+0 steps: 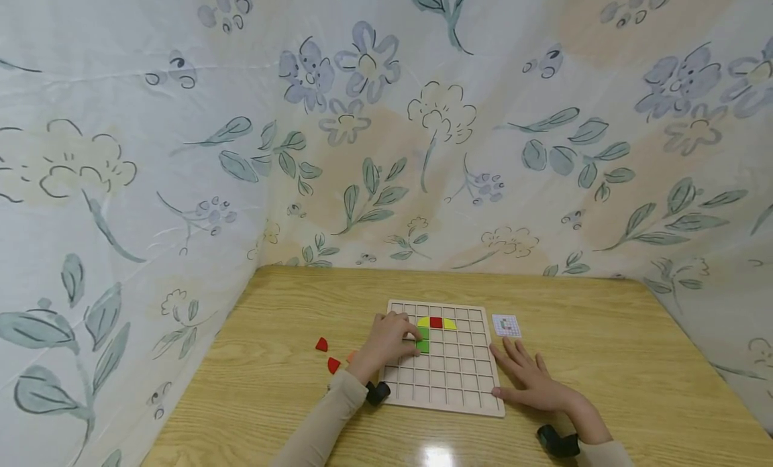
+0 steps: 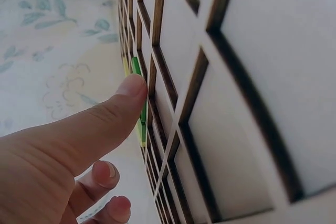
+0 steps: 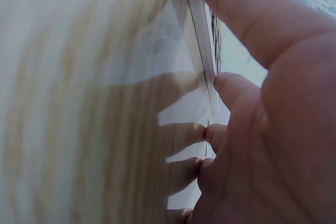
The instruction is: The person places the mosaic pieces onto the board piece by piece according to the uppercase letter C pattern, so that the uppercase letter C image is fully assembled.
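A pale wooden grid board lies on the table. Two green square tiles sit one below the other in its grid, under a row with a red square tile between two yellow rounded tiles. My left hand is over the board's left side, thumb and index finger at the green tiles. In the left wrist view its thumb touches a green tile. My right hand lies with spread fingers at the board's right edge, its thumb touching that edge.
A small printed pattern card lies right of the board, above my right fingertips. Left of the board are two red quarter-round tiles and an orange piece, partly hidden by my left wrist. Flowered cloth stands around the table.
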Motion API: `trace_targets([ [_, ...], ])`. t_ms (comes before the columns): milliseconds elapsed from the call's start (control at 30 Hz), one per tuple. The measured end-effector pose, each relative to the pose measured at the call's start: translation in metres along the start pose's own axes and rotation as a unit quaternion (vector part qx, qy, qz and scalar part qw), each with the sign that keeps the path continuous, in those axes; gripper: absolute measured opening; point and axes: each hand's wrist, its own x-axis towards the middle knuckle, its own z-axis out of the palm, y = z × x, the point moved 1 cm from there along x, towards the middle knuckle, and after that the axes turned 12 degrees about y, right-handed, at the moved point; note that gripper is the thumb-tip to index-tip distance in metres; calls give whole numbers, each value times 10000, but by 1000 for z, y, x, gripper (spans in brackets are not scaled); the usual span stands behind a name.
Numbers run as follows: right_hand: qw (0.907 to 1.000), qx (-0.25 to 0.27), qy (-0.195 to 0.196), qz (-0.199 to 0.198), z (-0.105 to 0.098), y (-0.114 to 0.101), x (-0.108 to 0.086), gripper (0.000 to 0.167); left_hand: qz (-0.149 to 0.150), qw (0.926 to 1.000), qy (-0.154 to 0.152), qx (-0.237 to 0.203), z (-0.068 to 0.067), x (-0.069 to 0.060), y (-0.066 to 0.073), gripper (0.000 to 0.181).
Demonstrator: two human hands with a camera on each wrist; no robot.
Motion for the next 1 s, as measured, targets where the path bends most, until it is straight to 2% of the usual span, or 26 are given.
trace_targets([
  [200, 10000, 32, -8, -20, 0, -2, -1, 79, -1, 9998, 95, -151, -5, -3, 1, 21],
  [400, 10000, 22, 35, -82, 0, -4, -2, 78, -238, 9992, 75, -307, -14, -9, 0, 17],
  [600, 9999, 4, 51, -118, 1, -4, -2, 78, -522, 9975, 101, -469, -20, -16, -7, 16],
  [1000, 9999, -24, 30, -130, -1, -7, -2, 78, -595, 9964, 269, -543, -35, -35, -23, 19],
])
